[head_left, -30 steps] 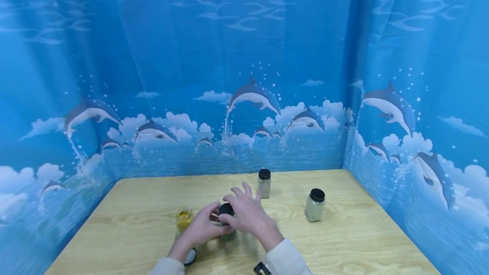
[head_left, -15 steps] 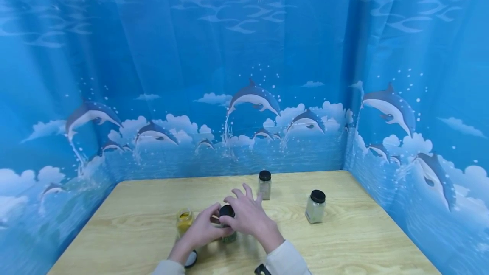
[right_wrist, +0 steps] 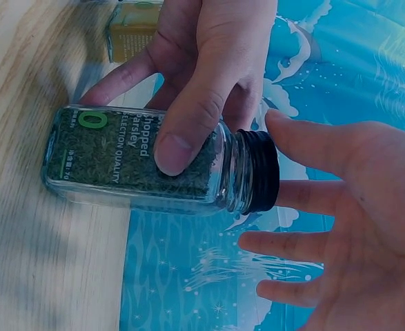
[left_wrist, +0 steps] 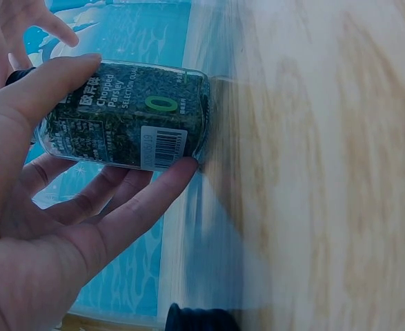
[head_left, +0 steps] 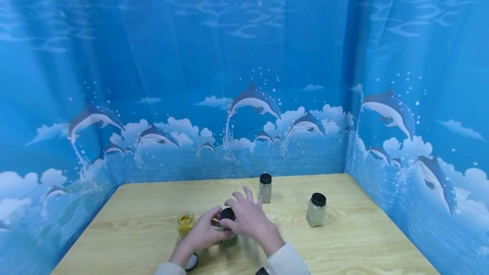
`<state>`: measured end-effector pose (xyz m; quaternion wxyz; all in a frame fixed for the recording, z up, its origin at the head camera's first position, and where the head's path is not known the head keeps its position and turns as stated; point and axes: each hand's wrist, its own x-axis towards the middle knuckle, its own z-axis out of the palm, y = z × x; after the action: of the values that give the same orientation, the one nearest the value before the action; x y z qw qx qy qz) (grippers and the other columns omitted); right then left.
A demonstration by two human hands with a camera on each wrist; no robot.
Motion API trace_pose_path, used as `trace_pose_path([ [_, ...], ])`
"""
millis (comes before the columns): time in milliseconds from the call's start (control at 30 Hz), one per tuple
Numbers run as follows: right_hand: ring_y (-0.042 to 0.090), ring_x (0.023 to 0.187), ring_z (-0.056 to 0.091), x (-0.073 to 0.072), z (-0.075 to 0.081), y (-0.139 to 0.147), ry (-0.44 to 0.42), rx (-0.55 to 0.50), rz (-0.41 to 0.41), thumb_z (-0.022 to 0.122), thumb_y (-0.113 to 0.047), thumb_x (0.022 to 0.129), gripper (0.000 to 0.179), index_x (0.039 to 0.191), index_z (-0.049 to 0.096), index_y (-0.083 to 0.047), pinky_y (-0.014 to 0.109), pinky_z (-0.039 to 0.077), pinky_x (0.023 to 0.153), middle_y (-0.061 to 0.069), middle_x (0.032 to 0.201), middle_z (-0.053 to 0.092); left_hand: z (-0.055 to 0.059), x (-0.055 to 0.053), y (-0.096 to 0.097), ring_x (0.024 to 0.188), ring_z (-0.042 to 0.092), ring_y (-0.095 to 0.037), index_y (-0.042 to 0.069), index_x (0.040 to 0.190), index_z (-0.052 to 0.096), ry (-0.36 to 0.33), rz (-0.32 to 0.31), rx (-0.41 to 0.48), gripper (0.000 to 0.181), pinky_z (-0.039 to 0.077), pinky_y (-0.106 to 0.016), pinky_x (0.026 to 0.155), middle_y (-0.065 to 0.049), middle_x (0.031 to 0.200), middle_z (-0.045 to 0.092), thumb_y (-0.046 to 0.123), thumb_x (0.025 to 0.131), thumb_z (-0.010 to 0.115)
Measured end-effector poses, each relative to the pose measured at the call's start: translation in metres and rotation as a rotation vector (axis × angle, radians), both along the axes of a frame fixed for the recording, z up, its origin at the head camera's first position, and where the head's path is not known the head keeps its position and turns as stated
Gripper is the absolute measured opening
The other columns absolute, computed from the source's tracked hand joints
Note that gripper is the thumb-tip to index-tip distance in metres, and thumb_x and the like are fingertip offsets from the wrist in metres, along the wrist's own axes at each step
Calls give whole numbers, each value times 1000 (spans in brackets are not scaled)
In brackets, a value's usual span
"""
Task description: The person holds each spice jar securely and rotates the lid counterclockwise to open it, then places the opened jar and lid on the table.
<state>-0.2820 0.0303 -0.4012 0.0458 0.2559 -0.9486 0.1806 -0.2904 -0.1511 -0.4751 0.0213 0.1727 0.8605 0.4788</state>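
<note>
My left hand [head_left: 203,229] grips a square glass jar of chopped parsley [left_wrist: 130,114] around its body, thumb on one face and fingers on the other side. The jar stands upright, its base at the wooden table. On its neck sits a ribbed black lid [right_wrist: 261,171]. With thumb and index finger, my right hand [head_left: 251,220] pinches the lid, while its other fingers stretch out free. Just left of my left hand is a lidless glass jar of yellow powder [head_left: 185,225], partly hidden behind that hand in the head view.
A black lid [head_left: 192,262] with a pale inside lies beside the left wrist. Two glass jars with black lids stand farther off, one at the back [head_left: 265,189] and one at the right [head_left: 316,211]. Blue dolphin-print curtains [head_left: 244,75] enclose the wooden table [head_left: 366,228].
The head view has shifted slightly, so everything appears a little lower in it. Both hands keep nearly the same hold on the parsley jar and its lid.
</note>
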Motion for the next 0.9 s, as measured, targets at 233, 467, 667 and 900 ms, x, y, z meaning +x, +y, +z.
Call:
trace_pose_path([
  [233, 47, 149, 34, 0, -2, 0, 16, 5, 2, 75, -46, 92, 45, 129, 69, -20, 88, 30, 104, 11, 149, 56, -1, 0, 0, 102, 70, -21, 13, 110, 63, -11, -4, 2, 42, 62, -38, 85, -6, 109, 68, 33, 82, 87],
  [467, 48, 149, 34, -2, -1, 0, 30, 5, 0, 75, -47, 92, 47, 129, 69, -19, 88, 30, 103, 12, 149, 56, 1, -1, 0, 101, 69, -20, 13, 110, 63, -13, -10, 9, 42, 61, -37, 84, -6, 110, 68, 33, 83, 86],
  [667, 47, 149, 34, -1, 0, 0, 22, 6, -3, 75, -49, 91, 49, 130, 68, -19, 87, 30, 104, 12, 150, 55, 3, 0, 0, 102, 69, -21, 13, 107, 61, -28, -14, 14, 40, 62, -40, 84, -5, 108, 67, 33, 83, 86],
  [900, 49, 149, 34, -4, -4, -1, 30, 1, -23, 77, -53, 88, 45, 118, 73, -20, 89, 29, 103, 12, 147, 58, 1, -1, 0, 101, 69, -20, 14, 104, 60, -12, -6, 6, 39, 61, -37, 83, -5, 106, 66, 33, 82, 87],
])
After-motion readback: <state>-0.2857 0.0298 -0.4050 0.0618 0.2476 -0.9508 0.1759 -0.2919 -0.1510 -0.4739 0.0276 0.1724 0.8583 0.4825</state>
